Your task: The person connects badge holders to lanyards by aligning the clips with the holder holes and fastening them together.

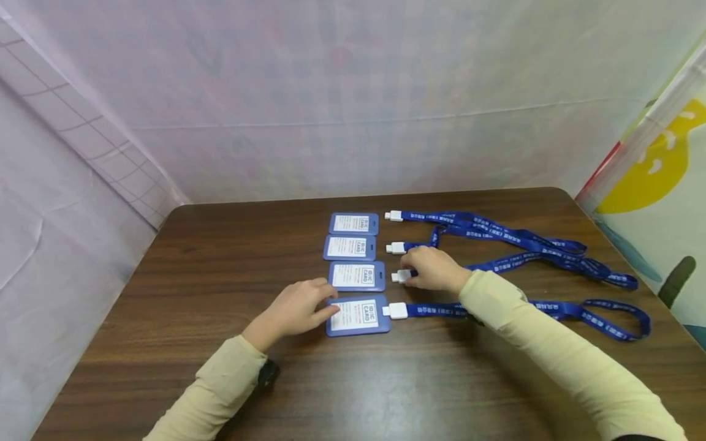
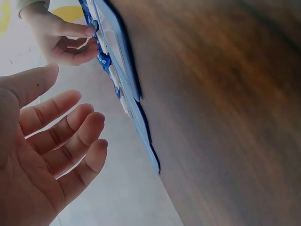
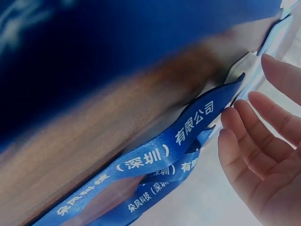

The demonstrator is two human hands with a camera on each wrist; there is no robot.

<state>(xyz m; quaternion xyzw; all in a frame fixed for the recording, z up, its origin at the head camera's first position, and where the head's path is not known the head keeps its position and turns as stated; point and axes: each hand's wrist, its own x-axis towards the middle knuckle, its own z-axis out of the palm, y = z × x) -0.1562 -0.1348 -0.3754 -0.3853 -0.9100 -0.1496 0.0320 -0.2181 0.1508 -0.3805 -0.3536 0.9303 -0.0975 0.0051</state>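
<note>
Blue card holders lie in a column on the brown table: a front one [image 1: 358, 315], a second [image 1: 357, 276], a third [image 1: 349, 247] and a back one [image 1: 354, 223]. My left hand [image 1: 298, 306] hovers at the left edge of the front holder, fingers spread and loosely bent, palm empty in the left wrist view. Blue lanyards [image 1: 499, 264] with white clips lie to the right. My right hand [image 1: 436, 269] is at the second lanyard's clip [image 1: 401, 277], thumb and fingers apart in the right wrist view. The front clip [image 1: 394, 311] meets the front holder's slot.
The back lanyards [image 1: 491, 226] overlap towards the right side of the table [image 1: 220, 245]. The front lanyard's loop [image 1: 618, 318] curls near the right edge. A pale cloth [image 1: 353, 122] hangs behind the table.
</note>
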